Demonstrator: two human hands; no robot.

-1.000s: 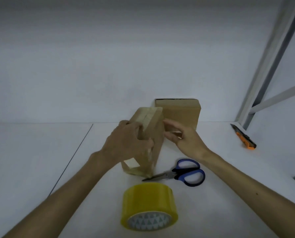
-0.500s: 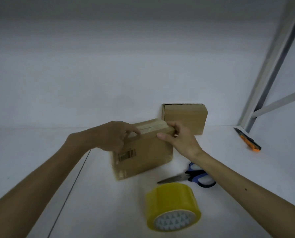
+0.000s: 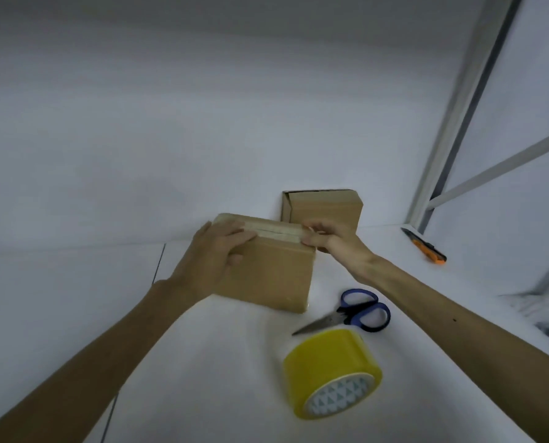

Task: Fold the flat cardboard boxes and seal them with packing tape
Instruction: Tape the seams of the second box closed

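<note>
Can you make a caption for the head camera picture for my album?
A left hand and right hand grip a brown cardboard box near a yellow tape roll and blue-handled scissors.

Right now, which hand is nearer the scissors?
Right. The right hand pinches the top right corner of the box, just behind the scissors; the left hand grips the box's left end, farther away.

A pair of scissors (image 3: 351, 316) with blue handles lies on the white table (image 3: 202, 362), blades together and pointing left. An orange and black utility knife (image 3: 425, 246) lies at the far right, near the foot of a white metal frame (image 3: 452, 123).
</note>
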